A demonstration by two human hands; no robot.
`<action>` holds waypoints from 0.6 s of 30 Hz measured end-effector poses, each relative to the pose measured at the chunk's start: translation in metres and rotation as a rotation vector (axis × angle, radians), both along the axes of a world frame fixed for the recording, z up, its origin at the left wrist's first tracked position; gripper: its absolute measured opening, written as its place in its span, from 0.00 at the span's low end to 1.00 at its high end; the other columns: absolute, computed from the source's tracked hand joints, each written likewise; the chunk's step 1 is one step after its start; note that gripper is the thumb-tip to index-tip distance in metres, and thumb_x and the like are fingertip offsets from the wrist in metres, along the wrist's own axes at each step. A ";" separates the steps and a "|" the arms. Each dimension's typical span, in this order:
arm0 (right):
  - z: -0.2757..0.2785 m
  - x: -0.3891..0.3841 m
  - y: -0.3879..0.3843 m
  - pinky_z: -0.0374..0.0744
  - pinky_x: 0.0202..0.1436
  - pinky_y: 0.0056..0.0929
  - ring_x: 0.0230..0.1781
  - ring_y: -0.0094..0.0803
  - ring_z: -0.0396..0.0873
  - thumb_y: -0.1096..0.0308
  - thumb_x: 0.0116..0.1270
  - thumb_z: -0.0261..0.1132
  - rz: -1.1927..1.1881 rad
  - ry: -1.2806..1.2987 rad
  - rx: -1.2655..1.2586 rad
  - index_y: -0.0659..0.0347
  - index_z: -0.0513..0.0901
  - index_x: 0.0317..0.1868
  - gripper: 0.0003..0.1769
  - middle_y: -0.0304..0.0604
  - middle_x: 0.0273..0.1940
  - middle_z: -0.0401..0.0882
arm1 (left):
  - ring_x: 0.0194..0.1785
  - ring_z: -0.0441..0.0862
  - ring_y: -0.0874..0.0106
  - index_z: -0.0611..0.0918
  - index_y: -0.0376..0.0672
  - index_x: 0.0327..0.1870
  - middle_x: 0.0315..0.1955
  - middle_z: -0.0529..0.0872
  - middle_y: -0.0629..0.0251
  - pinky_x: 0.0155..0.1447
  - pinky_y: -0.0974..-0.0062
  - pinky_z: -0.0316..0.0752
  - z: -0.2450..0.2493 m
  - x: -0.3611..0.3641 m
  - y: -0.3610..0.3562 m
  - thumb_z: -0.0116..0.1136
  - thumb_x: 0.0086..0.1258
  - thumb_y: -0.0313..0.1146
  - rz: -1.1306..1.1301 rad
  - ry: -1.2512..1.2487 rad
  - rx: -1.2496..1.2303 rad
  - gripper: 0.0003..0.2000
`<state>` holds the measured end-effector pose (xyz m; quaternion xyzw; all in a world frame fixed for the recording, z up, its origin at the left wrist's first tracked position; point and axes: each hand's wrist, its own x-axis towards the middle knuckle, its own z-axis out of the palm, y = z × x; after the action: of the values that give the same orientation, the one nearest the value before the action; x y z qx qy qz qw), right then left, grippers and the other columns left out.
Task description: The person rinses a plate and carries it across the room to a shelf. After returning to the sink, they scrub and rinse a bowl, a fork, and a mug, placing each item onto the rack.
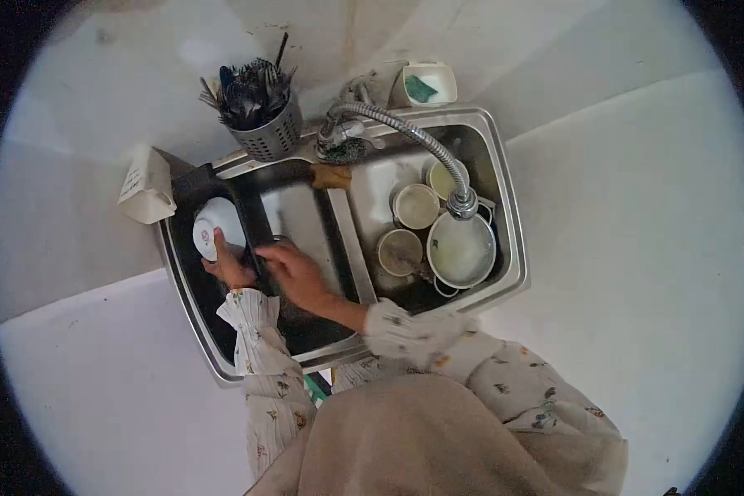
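Observation:
My left hand (230,266) is wrapped round the lower edge of a white bowl (217,225) at the left end of the sink. The bowl is tilted, its outer side with a small reddish mark facing up. To its right, my right hand (296,273) hovers over the left basin, fingers loosely bent and apart, with nothing visible in them. A dark bar (244,211) runs between the bowl and the bare metal of the left basin (293,215). Part of a small round thing shows just behind my right fingers; its kind is hidden.
The right basin holds a white pot (461,250) and several bowls, including a cream bowl (416,206). A flexible faucet (405,128) arches over them. Behind stand a grey cutlery holder (269,139) and a white container (440,83); a cream container (147,186) is at left.

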<state>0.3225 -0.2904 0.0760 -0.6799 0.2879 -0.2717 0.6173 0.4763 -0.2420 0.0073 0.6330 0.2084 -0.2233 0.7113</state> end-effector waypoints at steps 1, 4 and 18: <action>-0.004 -0.029 -0.003 0.72 0.50 0.35 0.45 0.45 0.74 0.76 0.60 0.56 -0.016 0.093 -0.061 0.62 0.74 0.48 0.14 0.50 0.44 0.75 | 0.61 0.62 0.54 0.46 0.42 0.67 0.62 0.58 0.51 0.61 0.53 0.62 0.001 -0.002 -0.003 0.74 0.41 0.47 0.036 0.009 0.050 0.56; -0.030 -0.117 -0.012 0.73 0.48 0.37 0.43 0.45 0.74 0.77 0.59 0.56 -0.101 0.332 -0.175 0.62 0.75 0.45 0.13 0.50 0.42 0.75 | 0.63 0.59 0.54 0.44 0.44 0.68 0.64 0.56 0.51 0.63 0.49 0.59 0.030 -0.018 -0.017 0.73 0.42 0.47 0.070 -0.055 0.164 0.56; -0.152 -0.206 -0.086 0.74 0.48 0.46 0.43 0.54 0.75 0.69 0.57 0.55 0.476 1.118 -0.661 0.68 0.72 0.51 0.21 0.60 0.42 0.75 | 0.57 0.65 0.63 0.67 0.34 0.56 0.50 0.69 0.54 0.62 0.68 0.58 0.038 -0.175 -0.013 0.55 0.65 0.30 -0.160 -0.889 0.282 0.20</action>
<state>0.1163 -0.3764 -0.0758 -0.9150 0.3079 0.1888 0.1796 0.3013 -0.2546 0.0458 0.7718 -0.1375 0.0458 0.6191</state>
